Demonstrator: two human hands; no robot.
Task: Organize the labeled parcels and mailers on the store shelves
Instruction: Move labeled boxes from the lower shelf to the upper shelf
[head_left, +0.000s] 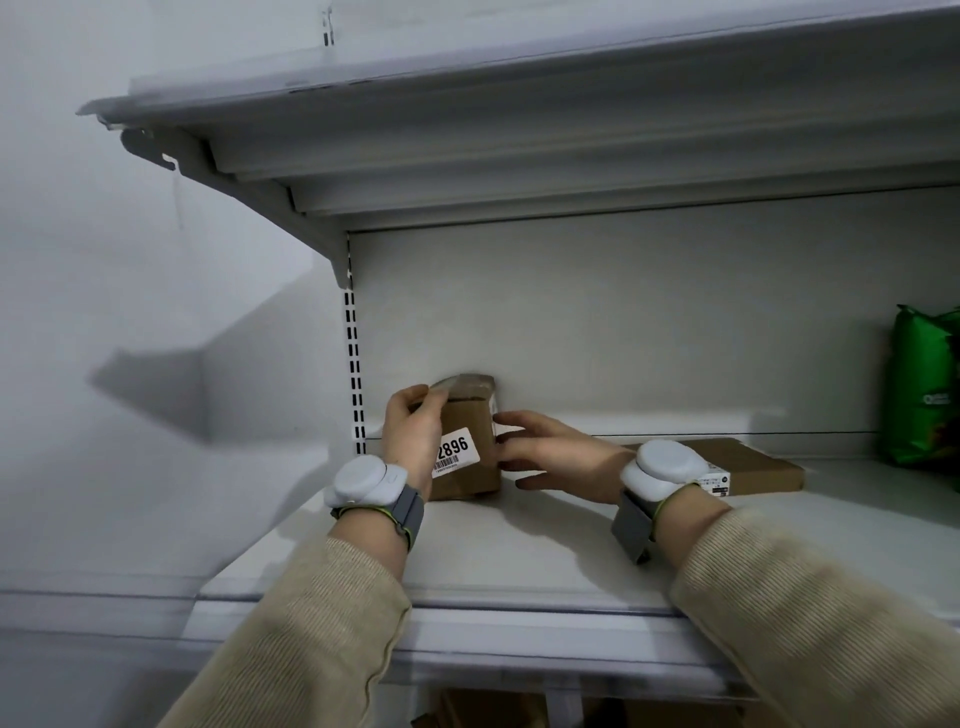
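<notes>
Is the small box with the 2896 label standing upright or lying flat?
Upright. The small cardboard box stands on end on the shelf, its label facing out, left hand gripping it and right hand against its side.

matt brown cardboard is seen on the small parcel (467, 441) and, right of it, the flat box (753, 465); the shelf (519, 545) is painted smooth; further right, a glossy green bag (919, 395).

White label (453, 453) on upright brown box (467, 436): "2896" read above a barcode, first digits hidden. Print on other items illegible.
</notes>
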